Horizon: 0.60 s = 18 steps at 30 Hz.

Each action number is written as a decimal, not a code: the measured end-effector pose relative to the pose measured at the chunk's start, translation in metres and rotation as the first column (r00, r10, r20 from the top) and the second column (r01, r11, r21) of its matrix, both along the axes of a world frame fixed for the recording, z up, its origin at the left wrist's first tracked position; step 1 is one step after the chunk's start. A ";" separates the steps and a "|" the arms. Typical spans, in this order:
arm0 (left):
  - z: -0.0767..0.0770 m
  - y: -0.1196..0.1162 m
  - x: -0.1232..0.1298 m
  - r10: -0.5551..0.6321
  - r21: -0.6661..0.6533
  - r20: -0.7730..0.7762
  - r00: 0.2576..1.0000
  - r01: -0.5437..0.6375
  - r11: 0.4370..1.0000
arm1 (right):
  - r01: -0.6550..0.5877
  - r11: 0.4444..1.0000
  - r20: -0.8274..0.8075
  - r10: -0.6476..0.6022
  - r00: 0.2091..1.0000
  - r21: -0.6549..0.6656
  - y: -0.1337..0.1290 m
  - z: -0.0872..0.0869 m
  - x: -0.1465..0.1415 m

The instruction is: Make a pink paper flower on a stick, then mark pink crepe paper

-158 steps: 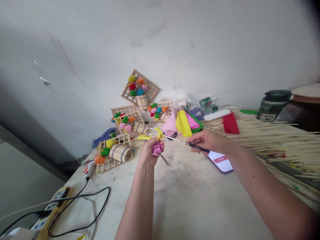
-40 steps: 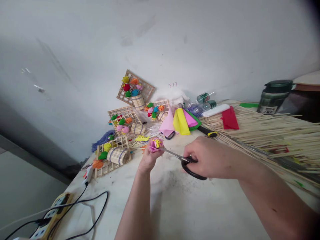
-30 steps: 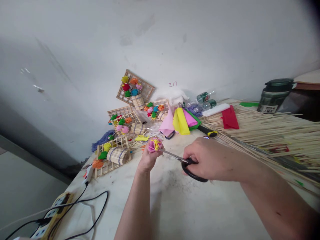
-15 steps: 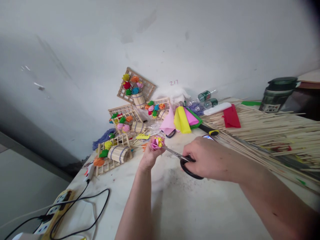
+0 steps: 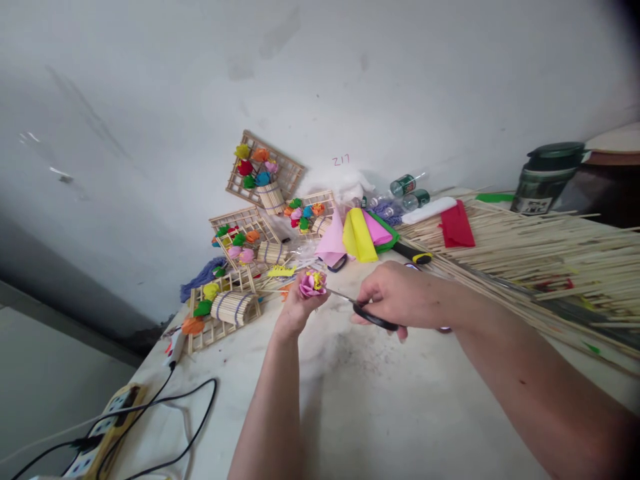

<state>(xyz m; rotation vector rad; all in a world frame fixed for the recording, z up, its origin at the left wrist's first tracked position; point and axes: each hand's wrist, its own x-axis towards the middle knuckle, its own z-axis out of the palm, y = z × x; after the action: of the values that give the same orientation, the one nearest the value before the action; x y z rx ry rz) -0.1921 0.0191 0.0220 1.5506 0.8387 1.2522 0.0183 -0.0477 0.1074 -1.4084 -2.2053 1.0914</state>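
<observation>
Fingers in head view: left hand (image 5: 294,313) grips pink flower (image 5: 307,288) above table (image 5: 380,413), right hand (image 5: 413,297) holds scissors (image 5: 379,320), blades by the petals. Petals and yellow centre (image 5: 319,281) already together; shaping looks unfinished, flower not set down.

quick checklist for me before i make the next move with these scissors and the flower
1. Pink paper flower gripped in the left hand: ok.
2. Yellow center showing inside the petals: ok.
3. Black-handled scissors held in the right hand: ok.
4. Left hand well away from the scissor blades: not ok, the tips point close to it.
5. Blades open or closed: cannot tell.
6. Black cable clear of both hands: ok.
</observation>
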 end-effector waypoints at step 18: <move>-0.003 0.004 -0.007 0.007 -0.007 0.012 1.000 -0.007 1.000 | -0.098 0.987 -0.159 0.078 0.984 -0.125 0.008 0.004 0.008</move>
<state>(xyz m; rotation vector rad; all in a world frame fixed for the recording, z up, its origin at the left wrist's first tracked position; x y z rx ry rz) -0.1994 0.0231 0.0195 1.5345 0.8412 1.2611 0.0263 -0.0401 0.1111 -1.2416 -2.1376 1.3521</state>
